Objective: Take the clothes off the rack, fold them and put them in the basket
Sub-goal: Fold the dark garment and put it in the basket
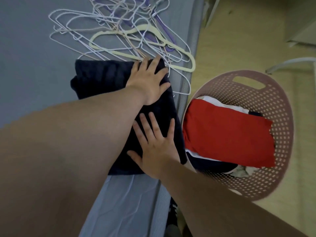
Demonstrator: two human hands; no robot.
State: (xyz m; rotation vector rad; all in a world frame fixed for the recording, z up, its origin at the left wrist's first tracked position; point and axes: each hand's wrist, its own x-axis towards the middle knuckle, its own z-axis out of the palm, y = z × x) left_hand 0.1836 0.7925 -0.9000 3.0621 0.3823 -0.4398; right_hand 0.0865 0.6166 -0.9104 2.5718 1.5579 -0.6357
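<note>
The grey bed surface [34, 48] runs beside a pale floor, with loose hangers [135, 29] heaped at its far end. Your left hand [148, 82] and right hand [155, 144] lie flat, fingers spread, pressing the dark folded garment [99, 77] at the bed's edge. The fold looks finished, though the dark cloth hides its creases. Next you'd grip it underneath and lift it into the basket [248, 100], onto the red garment [227, 134].
</note>
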